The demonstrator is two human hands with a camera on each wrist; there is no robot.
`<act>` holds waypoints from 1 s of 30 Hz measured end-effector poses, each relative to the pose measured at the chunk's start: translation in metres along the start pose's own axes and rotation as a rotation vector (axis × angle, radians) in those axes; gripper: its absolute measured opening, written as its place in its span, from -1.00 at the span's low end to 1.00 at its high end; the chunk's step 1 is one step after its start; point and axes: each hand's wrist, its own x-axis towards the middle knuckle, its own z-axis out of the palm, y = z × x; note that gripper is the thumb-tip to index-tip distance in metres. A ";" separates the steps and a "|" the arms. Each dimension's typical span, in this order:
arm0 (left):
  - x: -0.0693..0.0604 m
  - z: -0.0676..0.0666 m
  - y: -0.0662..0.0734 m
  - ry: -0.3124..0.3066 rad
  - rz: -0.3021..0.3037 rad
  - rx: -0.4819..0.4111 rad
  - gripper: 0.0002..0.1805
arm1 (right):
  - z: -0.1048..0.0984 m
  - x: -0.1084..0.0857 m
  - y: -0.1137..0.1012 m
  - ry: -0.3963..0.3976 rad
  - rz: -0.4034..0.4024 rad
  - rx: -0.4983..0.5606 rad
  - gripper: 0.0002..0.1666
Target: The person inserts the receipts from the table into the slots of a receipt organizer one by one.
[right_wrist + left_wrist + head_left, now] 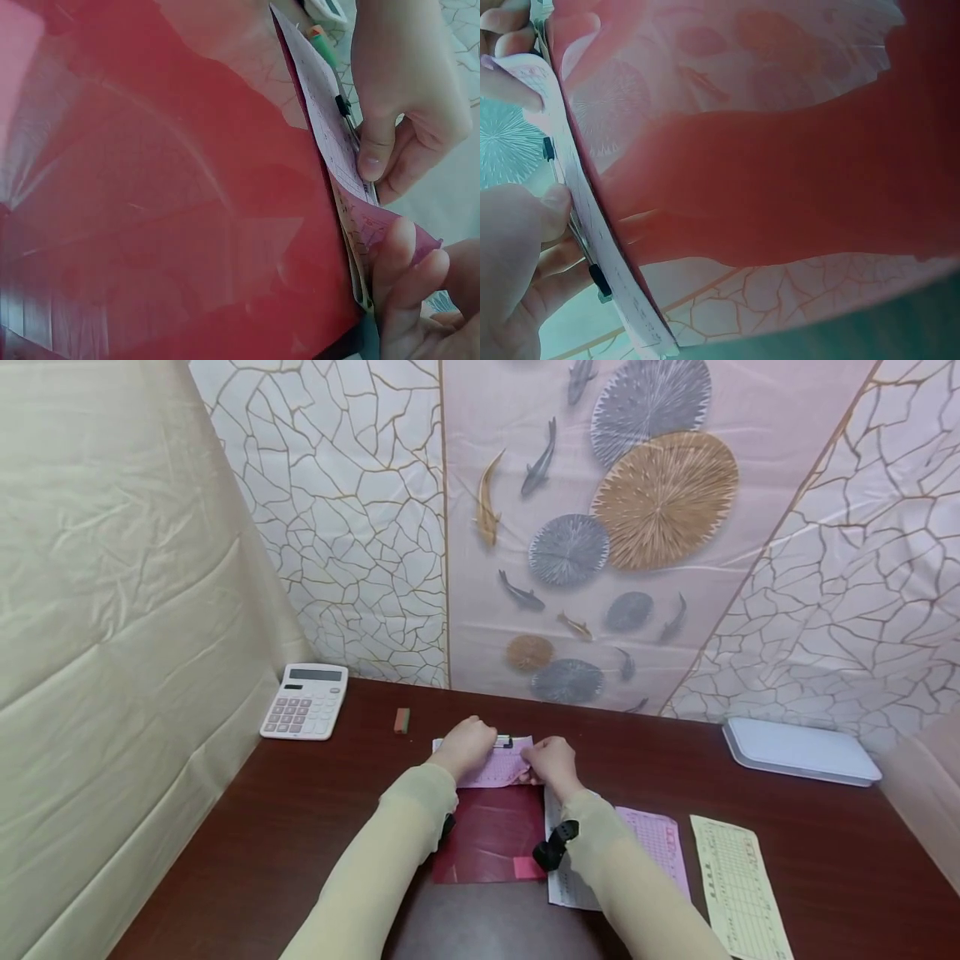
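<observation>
A red translucent folder [491,839] lies on the table, a pink printed slip [501,768] across its far end under a metal clip [504,742] with black ends. My left hand [468,745] pinches the clip, thumb on the near side and fingers behind, as the left wrist view shows. My right hand [551,762] holds the slip's right end; in the right wrist view its fingers [409,281] curl round the lifted purple-pink corner [397,232]. Layered paper edges show beneath that corner.
Right of the folder lie a white sheet [570,889], partly under my right arm, a pink sheet [660,843] and a yellow sheet [738,885]. A calculator [306,702] and a small red-green block [402,721] are at the back left, a white flat case [801,750] at the back right.
</observation>
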 end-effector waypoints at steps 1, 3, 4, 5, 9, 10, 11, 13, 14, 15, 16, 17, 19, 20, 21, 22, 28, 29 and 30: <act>0.000 0.000 0.000 0.005 0.003 -0.001 -0.88 | 0.000 0.001 0.000 0.012 -0.003 -0.012 -0.80; 0.000 0.000 0.001 0.012 0.007 -0.010 -0.87 | 0.001 0.001 0.000 0.027 -0.011 -0.025 -0.80; 0.000 -0.001 0.002 0.018 0.010 -0.013 -0.87 | 0.000 0.001 0.000 0.032 -0.015 -0.025 -0.80; 0.000 -0.001 0.002 0.021 0.011 -0.019 -0.87 | 0.000 0.001 0.001 0.032 -0.014 -0.017 -0.81; -0.001 0.000 0.002 0.034 -0.035 -0.110 -0.89 | -0.003 -0.001 0.003 0.022 -0.028 0.028 -0.83; -0.001 0.000 0.001 0.037 -0.051 -0.141 -0.90 | -0.003 -0.001 0.004 0.019 -0.026 0.041 -0.83; -0.001 0.001 0.001 0.038 -0.067 -0.172 -0.91 | -0.004 -0.001 0.005 0.014 -0.029 0.049 -0.83; -0.001 0.002 0.000 0.039 -0.092 -0.218 -0.91 | -0.005 -0.001 0.006 -0.002 -0.035 0.051 -0.80; -0.001 0.002 0.000 0.035 -0.099 -0.234 -0.91 | -0.007 -0.003 0.006 -0.009 -0.045 0.044 -0.80; -0.001 0.002 -0.001 0.030 -0.105 -0.248 -0.90 | -0.008 -0.003 0.007 -0.019 -0.058 0.030 -0.79; 0.000 0.002 -0.001 0.027 -0.110 -0.257 -0.89 | -0.009 -0.004 0.006 -0.027 -0.061 0.019 -0.79; 0.000 0.003 -0.001 0.019 -0.113 -0.264 -0.88 | -0.010 -0.005 0.006 -0.038 -0.066 0.006 -0.78; 0.000 0.003 -0.002 0.004 -0.124 -0.275 -0.87 | -0.013 -0.008 0.006 -0.056 -0.066 -0.014 -0.78; 0.000 0.003 -0.002 -0.003 -0.129 -0.277 -0.86 | -0.015 -0.010 0.005 -0.063 -0.060 -0.023 -0.78; 0.000 0.002 -0.003 -0.009 -0.133 -0.280 -0.85 | -0.016 -0.010 0.005 -0.070 -0.054 -0.033 -0.78; 0.000 0.002 -0.003 -0.011 -0.138 -0.284 -0.85 | -0.018 -0.011 0.005 -0.076 -0.045 -0.040 -0.77; -0.003 0.001 -0.005 -0.020 -0.158 -0.309 -0.86 | -0.025 -0.014 0.006 -0.119 -0.032 -0.076 -0.80; -0.003 0.001 -0.006 -0.022 -0.159 -0.312 -0.86 | -0.026 -0.014 0.007 -0.125 -0.036 -0.081 -0.80; -0.003 0.001 -0.006 -0.023 -0.159 -0.314 -0.86 | -0.027 -0.014 0.008 -0.127 -0.035 -0.084 -0.81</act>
